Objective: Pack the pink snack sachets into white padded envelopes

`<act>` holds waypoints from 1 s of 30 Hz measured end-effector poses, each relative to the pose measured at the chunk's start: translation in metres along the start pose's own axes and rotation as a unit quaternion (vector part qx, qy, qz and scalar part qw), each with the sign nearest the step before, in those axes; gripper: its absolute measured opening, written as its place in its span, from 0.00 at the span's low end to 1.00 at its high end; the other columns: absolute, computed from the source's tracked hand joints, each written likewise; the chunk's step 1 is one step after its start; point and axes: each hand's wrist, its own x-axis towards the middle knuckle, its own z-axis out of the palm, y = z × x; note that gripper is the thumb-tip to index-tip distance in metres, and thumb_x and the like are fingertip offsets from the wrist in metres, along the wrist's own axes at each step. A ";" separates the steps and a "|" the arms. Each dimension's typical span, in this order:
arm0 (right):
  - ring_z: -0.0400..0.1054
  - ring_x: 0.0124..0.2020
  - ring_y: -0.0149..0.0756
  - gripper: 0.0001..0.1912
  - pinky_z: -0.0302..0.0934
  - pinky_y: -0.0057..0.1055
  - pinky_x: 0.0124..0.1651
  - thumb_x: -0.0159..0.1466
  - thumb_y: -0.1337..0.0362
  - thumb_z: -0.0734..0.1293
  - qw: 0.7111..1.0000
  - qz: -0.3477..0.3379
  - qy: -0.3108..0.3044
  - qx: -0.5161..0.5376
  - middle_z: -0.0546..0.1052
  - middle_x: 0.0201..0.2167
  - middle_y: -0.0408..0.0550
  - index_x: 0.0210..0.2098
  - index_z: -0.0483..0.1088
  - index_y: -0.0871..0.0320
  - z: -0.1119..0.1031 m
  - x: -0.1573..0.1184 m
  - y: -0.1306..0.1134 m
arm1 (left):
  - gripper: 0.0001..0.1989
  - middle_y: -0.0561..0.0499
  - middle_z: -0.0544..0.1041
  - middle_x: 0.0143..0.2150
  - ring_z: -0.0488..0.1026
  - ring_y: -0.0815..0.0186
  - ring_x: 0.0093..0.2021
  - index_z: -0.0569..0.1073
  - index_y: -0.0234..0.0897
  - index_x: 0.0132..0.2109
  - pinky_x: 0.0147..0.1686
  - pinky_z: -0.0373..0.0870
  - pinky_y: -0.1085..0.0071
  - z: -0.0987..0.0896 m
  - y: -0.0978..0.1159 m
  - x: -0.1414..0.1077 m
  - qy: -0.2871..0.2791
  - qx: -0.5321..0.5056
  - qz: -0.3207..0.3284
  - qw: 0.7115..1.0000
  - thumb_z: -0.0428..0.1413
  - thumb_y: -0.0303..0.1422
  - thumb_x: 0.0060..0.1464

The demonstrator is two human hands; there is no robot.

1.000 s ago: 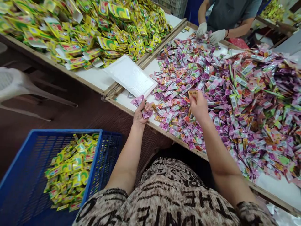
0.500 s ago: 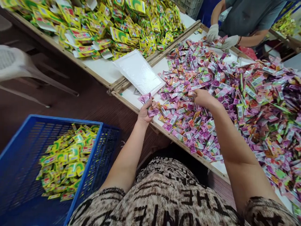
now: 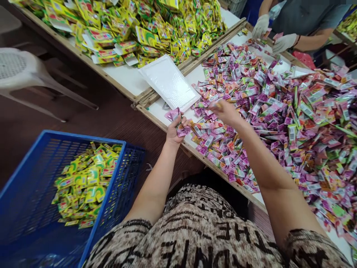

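Note:
My left hand is closed around purple candy packets at the near edge of the table, their ends poking out past the fingers. Over the heap of purple and pink packets, my right hand hangs to the right of the left one. Its fingers are smeared by motion, so whether they grip a packet is unclear. Just beyond my left hand lies a flat white padded sheet in clear film, slanted across the table's wooden divider.
Yellow packets are heaped on the far section. At lower left, a blue plastic crate holds more yellow packets. A white plastic stool stands at left. Across the table, a co-worker's gloved hands handle packets.
My right hand has lifted from the heap and moved left toward my left hand, which keeps its grip. The co-worker's gloved hands have moved slightly apart. The view has shifted a little.

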 end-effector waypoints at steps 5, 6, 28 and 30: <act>0.72 0.48 0.49 0.13 0.64 0.39 0.48 0.63 0.67 0.66 0.982 -0.029 -0.104 -0.158 0.77 0.47 0.62 0.47 0.72 0.63 0.065 0.005 -0.054 | 0.03 0.58 0.58 0.24 0.61 0.76 0.23 0.74 0.39 0.37 0.32 0.68 0.76 -0.001 0.000 0.001 0.011 0.005 0.016 1.000 0.60 0.32 0.59; 0.72 0.49 0.50 0.13 0.64 0.39 0.48 0.64 0.67 0.65 0.980 -0.030 -0.108 -0.164 0.77 0.47 0.62 0.47 0.72 0.63 0.071 0.004 -0.056 | 0.03 0.58 0.58 0.24 0.61 0.76 0.23 0.74 0.39 0.37 0.31 0.69 0.76 0.000 0.000 0.001 0.017 0.008 0.018 1.000 0.60 0.32 0.59; 0.69 0.39 0.44 0.22 0.59 0.35 0.39 0.64 0.50 0.67 0.987 0.141 0.070 0.022 0.75 0.42 0.54 0.49 0.64 0.59 0.003 -0.127 0.003 | 0.09 0.57 0.59 0.24 0.60 0.75 0.22 0.75 0.38 0.37 0.29 0.67 0.77 0.000 0.002 0.000 -0.011 0.032 0.014 0.999 0.53 0.33 0.65; 0.70 0.39 0.46 0.20 0.59 0.37 0.41 0.60 0.53 0.72 0.979 0.187 0.050 -0.058 0.76 0.39 0.55 0.44 0.68 0.60 0.012 -0.153 0.021 | 0.08 0.57 0.59 0.24 0.60 0.75 0.22 0.75 0.38 0.37 0.29 0.67 0.77 0.000 0.002 0.001 -0.017 0.046 0.005 0.999 0.53 0.32 0.65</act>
